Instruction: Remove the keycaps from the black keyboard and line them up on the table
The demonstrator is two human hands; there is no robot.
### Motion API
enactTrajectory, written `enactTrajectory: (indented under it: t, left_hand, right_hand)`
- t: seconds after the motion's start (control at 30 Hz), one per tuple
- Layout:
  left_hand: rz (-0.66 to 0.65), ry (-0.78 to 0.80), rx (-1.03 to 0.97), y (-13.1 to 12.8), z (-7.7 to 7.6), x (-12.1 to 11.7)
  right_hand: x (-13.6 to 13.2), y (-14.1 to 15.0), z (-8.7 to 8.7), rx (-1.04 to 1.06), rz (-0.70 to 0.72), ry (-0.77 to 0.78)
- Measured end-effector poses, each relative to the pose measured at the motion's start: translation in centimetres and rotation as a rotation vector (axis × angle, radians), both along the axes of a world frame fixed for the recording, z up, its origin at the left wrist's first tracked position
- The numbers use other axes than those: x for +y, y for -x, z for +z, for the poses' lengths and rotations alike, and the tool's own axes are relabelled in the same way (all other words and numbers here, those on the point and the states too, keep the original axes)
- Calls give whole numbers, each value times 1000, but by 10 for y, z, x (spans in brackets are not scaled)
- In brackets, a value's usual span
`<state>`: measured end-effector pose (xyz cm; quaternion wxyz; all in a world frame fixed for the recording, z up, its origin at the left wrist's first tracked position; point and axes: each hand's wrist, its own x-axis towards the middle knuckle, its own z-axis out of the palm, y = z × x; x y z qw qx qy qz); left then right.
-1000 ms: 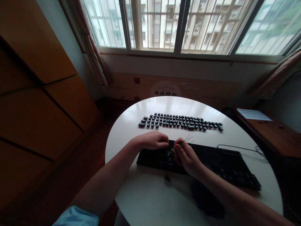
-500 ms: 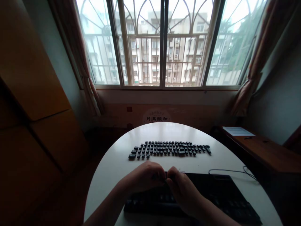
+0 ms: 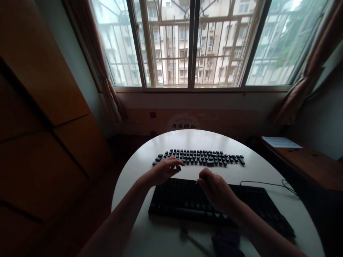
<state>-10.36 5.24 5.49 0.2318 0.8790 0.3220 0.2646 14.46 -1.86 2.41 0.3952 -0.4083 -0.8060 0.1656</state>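
A black keyboard [image 3: 187, 200] lies on a round white table [image 3: 139, 228] in front of me. Beyond it, several loose black keycaps [image 3: 203, 157] are laid out in rows. My left hand [image 3: 163, 170] reaches past the keyboard's far edge to the left end of the keycap rows, fingers pinched at a keycap there. Above the keyboard's middle hovers my right hand [image 3: 215, 189], its fingers curled round a thin wire tool whose tip shows at the fingertips.
The keyboard's cable [image 3: 268, 184] loops off to the right. A dark cloth [image 3: 227, 244] and a thin brush-like object [image 3: 191, 239] lie at the table's near edge. A wooden side desk [image 3: 302, 157] with paper stands right; a wooden cabinet [image 3: 40, 142] fills the left.
My left hand has left the keyboard and moved forward to the keycap rows. My right hand has lifted slightly above the keyboard. The camera has tilted down a little.
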Motion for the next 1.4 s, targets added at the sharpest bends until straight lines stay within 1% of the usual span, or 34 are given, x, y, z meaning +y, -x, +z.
enactTrajectory:
  t: [0.07,0.13,0.2,0.27,0.33,0.43,0.53,0.6,0.67,0.8,1.07,1.17,1.23,1.27,1.33,1.37,1.4]
  left_hand:
    - [108,-78,-64,11,3,16]
    - [179,-159,-82,20,8,33]
    - [196,-207,-36,22,12,48]
    - [179,-226,55,18,11,60]
    - [156,-262,163,9,4,69]
    - [117,-310,324,-4,-15,75]
    - [121,-331,424,-10,-33,76]
    - [146,-347,467,-12,-39,75]
    - [168,-358,499,-12,-41,75]
    - [188,-364,544,-13,-38,76]
    - [168,-373,575,-12,-41,78]
    - [167,-379,544,-9,-37,77]
    - [175,-414,469,-6,-29,73]
    - [187,-434,415,-5,-24,69]
    - [219,-470,287,-3,-14,59]
    - [236,-457,226,-4,-9,53]
    - [232,-410,179,-5,-4,47]
  right_hand:
    - [3,-2,1,24,-33,-26]
    - [4,-2,0,29,-43,-39]
    - [5,-1,-1,13,-37,-30]
    - [6,-1,-2,-5,-28,-10]
    - [7,-2,-3,-7,-27,5]
    - [7,-3,-3,6,-31,17]
    - [7,-3,-5,-5,-24,28]
    - [7,-2,-6,-15,-12,36]
    - [8,-2,-6,-18,-6,44]
    - [7,-3,-5,-18,-4,45]
    - [4,-4,-3,-22,5,67]
    - [5,-5,-3,12,15,92]
    - [5,-5,-4,78,41,132]
    - [6,-5,-5,132,65,172]
    - [7,-2,-9,261,133,304]
    - [7,0,-13,318,172,385]
    - [7,2,-16,361,207,463]
